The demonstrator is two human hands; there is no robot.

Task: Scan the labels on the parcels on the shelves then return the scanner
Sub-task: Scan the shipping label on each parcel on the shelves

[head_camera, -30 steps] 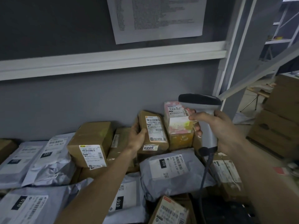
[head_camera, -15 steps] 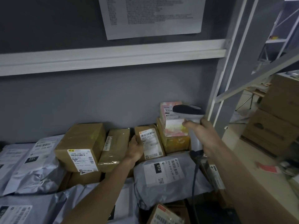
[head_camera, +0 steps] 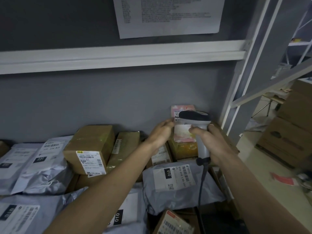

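The right hand (head_camera: pixel 213 144) has its grip clamped around the pale handle of the scanner (head_camera: pixel 197 127), fingers curled across the front, the dark head pointing left at the pink parcel (head_camera: pixel 183 135) just beyond it. A dark cable (head_camera: pixel 201 183) drops from the base of the handle, down over the grey mailer bag marked 010 (head_camera: pixel 177 188). The left hand (head_camera: pixel 161 134) reaches to the left edge of the pink parcel, fingertips touching it near its white label; whether that grip is closed on the edge or only resting against it cannot be told. The pink parcel stands upright against the grey back wall, on top of a yellow-taped box (head_camera: pixel 183 148). Left of the hands sit a brown carton with a white barcode label (head_camera: pixel 90 149) and a slimmer taped box (head_camera: pixel 124 147) leaning beside it. Further left lie more grey mailer bags, one marked 231 (head_camera: pixel 45 164). All of these crowd the shelf, beneath a white shelf rail (head_camera: pixel 121 55) and a printed sheet (head_camera: pixel 168 16) fixed to the wall above.
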